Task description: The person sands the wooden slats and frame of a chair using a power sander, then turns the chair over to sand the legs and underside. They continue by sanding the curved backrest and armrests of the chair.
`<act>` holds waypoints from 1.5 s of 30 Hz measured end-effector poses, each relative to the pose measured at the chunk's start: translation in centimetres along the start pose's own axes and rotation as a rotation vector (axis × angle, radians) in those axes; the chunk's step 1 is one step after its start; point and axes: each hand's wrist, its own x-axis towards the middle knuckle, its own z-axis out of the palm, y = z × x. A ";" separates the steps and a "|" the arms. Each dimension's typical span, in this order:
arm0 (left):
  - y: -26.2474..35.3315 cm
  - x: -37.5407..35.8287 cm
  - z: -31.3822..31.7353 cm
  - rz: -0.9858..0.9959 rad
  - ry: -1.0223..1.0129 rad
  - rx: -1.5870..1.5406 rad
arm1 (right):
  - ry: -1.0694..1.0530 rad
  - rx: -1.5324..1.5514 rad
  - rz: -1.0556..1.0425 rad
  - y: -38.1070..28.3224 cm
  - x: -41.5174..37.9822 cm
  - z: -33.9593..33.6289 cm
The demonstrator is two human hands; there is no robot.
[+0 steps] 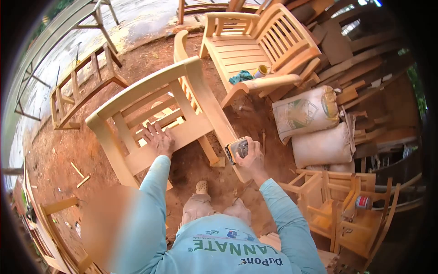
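A pale wooden bench or chair frame (187, 132) with slats stands tilted in front of me. My left hand (158, 139) lies on its wide cross board, fingers spread, holding nothing. To the right, my right hand (252, 160) is closed around a yellow and black palm sander (237, 149). The sander sits against the frame's long right leg, close to its lower end. Its underside is hidden.
A slatted wooden bench (237, 52) stands beyond, with a green cloth (240, 77) and a yellow roll (261, 71) on it. Filled sacks (305, 112) lie right, near small chairs (324, 201) and a tin (363, 202). Another wooden frame (75, 86) stands left on the earth.
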 end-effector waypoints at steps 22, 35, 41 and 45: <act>0.5 0.8 0.5 -0.088 -0.137 0.004 | -0.007 -0.046 -0.132 -12.5 25.3 7.8; 0.1 0.5 1.3 -0.057 -0.091 -0.043 | 0.368 0.146 -0.359 -13.6 28.0 12.4; 0.4 0.8 0.0 -0.076 -0.179 -0.031 | 0.484 0.247 -0.420 -13.6 28.2 14.0; 0.4 0.9 0.1 -0.077 -0.169 -0.048 | 0.538 0.276 -0.418 -13.5 29.7 13.6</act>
